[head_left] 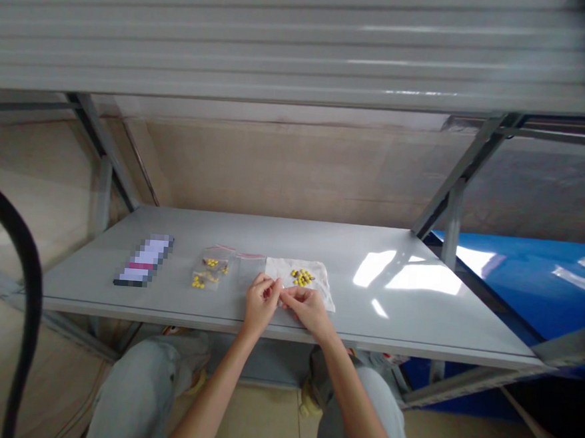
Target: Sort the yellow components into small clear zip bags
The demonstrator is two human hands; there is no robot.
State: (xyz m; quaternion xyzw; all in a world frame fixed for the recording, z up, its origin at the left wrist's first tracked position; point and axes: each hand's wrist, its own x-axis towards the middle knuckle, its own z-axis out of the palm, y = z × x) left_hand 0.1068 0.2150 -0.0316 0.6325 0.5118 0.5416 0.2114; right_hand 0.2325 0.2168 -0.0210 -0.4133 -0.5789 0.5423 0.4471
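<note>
My left hand (260,303) and my right hand (309,307) meet over the near edge of a white cloth (325,293). The fingers of both are closed in a pinch, tip to tip. Whatever lies between them is too small and too covered to name. Just beyond the right hand, a loose pile of small yellow and dark pieces (302,277) rests on the cloth. To the left of the hands is a clear zip bag (252,264), partly hidden by the left hand. Further left, clear zip bags (211,268) contain more yellow and dark pieces.
A phone (144,260) with a blurred screen lies on the left of the grey metal shelf (365,324). Above it, an upper shelf (304,53) spans the view. Slanted metal braces (469,164) stand at both ends. A black cable (28,280) curves down at far left.
</note>
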